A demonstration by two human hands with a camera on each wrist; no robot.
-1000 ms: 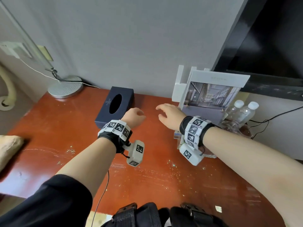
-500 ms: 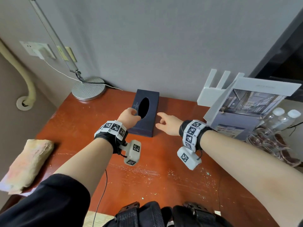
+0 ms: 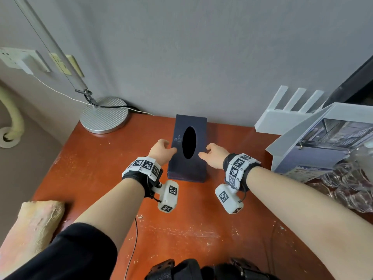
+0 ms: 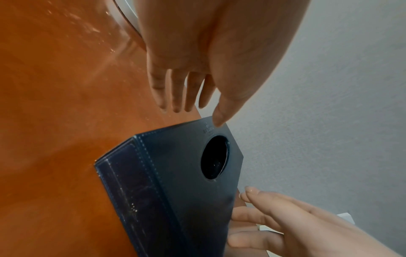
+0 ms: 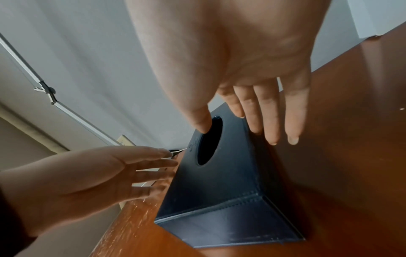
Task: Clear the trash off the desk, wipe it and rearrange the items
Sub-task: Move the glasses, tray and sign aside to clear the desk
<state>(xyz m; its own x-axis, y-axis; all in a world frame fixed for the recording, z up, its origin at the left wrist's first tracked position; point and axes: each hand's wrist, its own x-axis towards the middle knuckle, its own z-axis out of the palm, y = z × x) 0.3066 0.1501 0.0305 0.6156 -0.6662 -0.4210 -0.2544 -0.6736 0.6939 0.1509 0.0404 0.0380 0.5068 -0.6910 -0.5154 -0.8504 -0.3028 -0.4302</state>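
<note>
2 spread hands, left hand (image 3: 161, 151), right hand (image 3: 215, 156), flanking tissue box (image 3: 188, 158), lamp base (image 3: 104, 115) left, brochure stand (image 3: 323, 142) right

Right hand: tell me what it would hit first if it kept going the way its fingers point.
The right hand points toward the back wall, along the right side of the tissue box. It already touches the box, so going straight on it would probably slide along it and meet the wall; depth is unclear.
</note>
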